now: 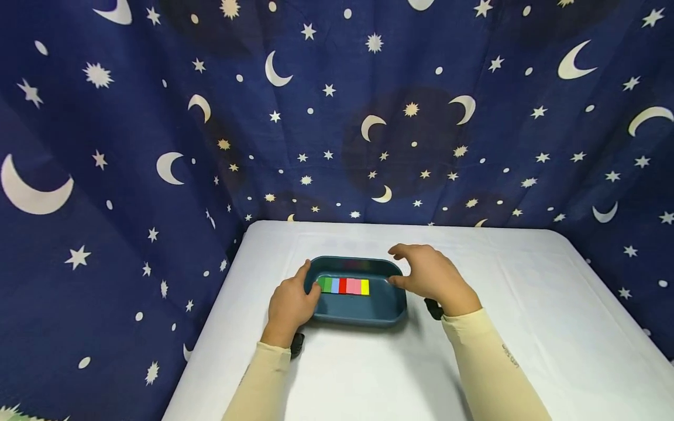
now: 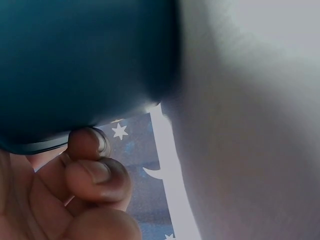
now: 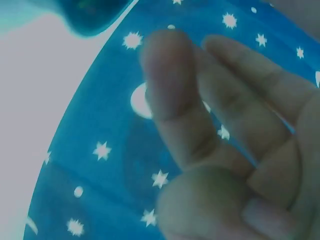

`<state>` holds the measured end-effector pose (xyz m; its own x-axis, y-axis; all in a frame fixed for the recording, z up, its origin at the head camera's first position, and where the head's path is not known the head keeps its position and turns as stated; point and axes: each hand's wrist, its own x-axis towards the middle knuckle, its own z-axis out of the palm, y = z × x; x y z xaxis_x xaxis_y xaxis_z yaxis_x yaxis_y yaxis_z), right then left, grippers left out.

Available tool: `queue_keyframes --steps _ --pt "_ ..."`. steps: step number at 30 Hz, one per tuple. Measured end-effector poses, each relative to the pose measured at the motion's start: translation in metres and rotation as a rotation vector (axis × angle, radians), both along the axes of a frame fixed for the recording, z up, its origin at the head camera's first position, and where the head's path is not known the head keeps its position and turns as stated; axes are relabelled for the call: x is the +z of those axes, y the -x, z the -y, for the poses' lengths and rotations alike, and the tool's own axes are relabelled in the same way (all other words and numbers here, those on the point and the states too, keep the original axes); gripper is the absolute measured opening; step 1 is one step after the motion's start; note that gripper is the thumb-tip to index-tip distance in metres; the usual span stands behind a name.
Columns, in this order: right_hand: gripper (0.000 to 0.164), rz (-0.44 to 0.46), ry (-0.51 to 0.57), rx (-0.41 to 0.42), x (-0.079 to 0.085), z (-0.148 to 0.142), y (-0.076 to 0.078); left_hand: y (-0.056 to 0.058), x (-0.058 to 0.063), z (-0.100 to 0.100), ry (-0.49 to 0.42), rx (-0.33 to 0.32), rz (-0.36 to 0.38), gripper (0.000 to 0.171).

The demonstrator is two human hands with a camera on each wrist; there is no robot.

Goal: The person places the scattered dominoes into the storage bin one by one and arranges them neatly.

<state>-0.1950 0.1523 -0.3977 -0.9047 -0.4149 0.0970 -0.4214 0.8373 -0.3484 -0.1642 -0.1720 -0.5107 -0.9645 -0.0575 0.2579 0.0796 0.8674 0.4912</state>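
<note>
A dark teal tray (image 1: 363, 309) with rounded corners is in the middle of the head view. In it lies a row of coloured strips (image 1: 343, 286): green, light blue, red, pink and yellow, side by side. My left hand (image 1: 292, 303) grips the tray's left end, thumb over the rim and fingers outside. In the left wrist view, its bent fingers (image 2: 97, 172) touch the tray wall (image 2: 85, 65). At the right end, my right hand (image 1: 433, 275) hovers with thumb and fingers apart, holding nothing. The right wrist view shows those loosely bent fingers (image 3: 172, 85) away from the tray.
The tray is over a table with a white cloth (image 1: 526, 327). A dark blue curtain (image 1: 337, 134) with moons and stars hangs behind the table and along its sides. Black wrist cameras show under the left wrist (image 1: 297, 345) and the right wrist (image 1: 434, 309).
</note>
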Motion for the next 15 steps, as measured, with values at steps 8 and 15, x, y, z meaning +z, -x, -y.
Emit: queue_keyframes --steps 8,15 --pt "0.055 -0.085 0.090 -0.108 -0.029 -0.055 -0.013 -0.001 -0.002 -0.001 0.009 -0.002 -0.013 0.063" --pt "0.060 -0.019 0.094 -0.198 -0.061 -0.095 -0.013 -0.001 -0.001 -0.002 0.022 -0.009 -0.023 0.062"
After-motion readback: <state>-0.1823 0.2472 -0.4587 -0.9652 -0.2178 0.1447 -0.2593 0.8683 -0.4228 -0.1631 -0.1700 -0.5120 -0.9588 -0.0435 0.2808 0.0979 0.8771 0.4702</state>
